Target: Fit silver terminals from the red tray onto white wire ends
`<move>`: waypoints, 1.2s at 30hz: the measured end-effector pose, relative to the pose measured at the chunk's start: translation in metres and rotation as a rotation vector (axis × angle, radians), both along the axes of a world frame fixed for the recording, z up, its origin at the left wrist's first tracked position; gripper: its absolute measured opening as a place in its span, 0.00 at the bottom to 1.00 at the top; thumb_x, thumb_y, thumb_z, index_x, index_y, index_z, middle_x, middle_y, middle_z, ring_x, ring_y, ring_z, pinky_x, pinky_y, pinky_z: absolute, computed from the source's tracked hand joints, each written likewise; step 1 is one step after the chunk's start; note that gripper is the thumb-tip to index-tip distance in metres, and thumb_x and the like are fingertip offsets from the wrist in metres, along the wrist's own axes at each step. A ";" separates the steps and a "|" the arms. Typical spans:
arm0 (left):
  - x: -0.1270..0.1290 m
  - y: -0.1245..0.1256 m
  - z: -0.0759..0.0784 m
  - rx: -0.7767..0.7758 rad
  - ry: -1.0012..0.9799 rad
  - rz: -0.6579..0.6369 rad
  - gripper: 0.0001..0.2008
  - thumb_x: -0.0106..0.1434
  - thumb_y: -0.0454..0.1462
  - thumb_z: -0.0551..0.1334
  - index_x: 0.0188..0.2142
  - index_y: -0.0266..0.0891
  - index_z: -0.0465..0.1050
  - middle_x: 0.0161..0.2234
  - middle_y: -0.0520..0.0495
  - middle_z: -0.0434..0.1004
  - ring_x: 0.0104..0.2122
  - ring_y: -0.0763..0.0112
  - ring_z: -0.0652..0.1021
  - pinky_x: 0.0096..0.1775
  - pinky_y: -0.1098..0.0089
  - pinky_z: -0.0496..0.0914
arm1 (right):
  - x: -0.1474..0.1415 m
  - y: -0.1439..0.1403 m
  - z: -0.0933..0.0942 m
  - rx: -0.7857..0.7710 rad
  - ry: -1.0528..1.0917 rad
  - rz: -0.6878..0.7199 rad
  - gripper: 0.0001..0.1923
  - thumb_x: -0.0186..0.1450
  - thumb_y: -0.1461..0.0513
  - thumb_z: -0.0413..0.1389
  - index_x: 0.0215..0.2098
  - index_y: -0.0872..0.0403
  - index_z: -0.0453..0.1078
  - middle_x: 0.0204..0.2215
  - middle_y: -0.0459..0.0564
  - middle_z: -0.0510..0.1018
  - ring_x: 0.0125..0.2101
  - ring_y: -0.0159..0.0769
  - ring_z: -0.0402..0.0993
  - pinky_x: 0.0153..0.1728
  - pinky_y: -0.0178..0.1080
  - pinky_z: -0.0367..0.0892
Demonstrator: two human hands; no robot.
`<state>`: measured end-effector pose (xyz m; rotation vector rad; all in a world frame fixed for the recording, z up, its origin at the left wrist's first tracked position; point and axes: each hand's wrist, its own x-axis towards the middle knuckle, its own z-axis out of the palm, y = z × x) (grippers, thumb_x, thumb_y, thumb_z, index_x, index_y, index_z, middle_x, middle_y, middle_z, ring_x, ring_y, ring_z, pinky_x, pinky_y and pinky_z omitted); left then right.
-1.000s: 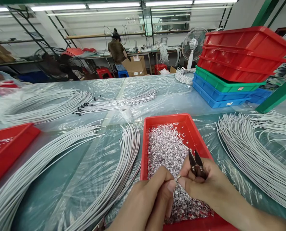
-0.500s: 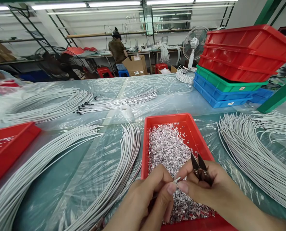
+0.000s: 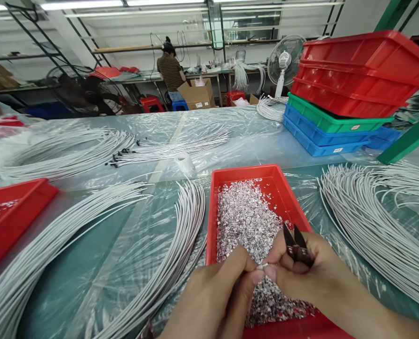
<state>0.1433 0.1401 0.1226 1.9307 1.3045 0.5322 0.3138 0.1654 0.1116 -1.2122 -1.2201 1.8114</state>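
My left hand [image 3: 213, 301] and my right hand [image 3: 301, 270] meet over the near end of a red tray [image 3: 283, 195] filled with shiny foil scraps [image 3: 246, 219]. Both pinch a small silvery wire tip [image 3: 261, 266] between thumb and forefinger. In my right hand a pair of dark thread snips [image 3: 296, 245] also sits, its blades pointing up and away. The rest of the wire is hidden under my left hand.
Bundles of white cables lie left [image 3: 167, 263] and right [image 3: 372, 226] of the tray on plastic sheeting. Another red tray [image 3: 8, 221] is at left. Stacked red, green and blue bins [image 3: 340, 89] stand far right. A tape roll [image 3: 184, 162] lies mid-table. A person [image 3: 170, 70] works at a far bench.
My hands have shifted slightly, and the fingertips have closed tighter on the silvery tip. The view has tilted a little downward.
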 end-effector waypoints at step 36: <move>-0.005 0.004 0.003 -0.265 -0.348 0.100 0.14 0.69 0.46 0.44 0.29 0.43 0.54 0.20 0.57 0.56 0.20 0.74 0.59 0.23 0.73 0.57 | 0.002 -0.015 -0.009 0.504 -0.361 0.008 0.17 0.67 0.51 0.48 0.49 0.47 0.69 0.44 0.52 0.75 0.47 0.46 0.69 0.45 0.43 0.66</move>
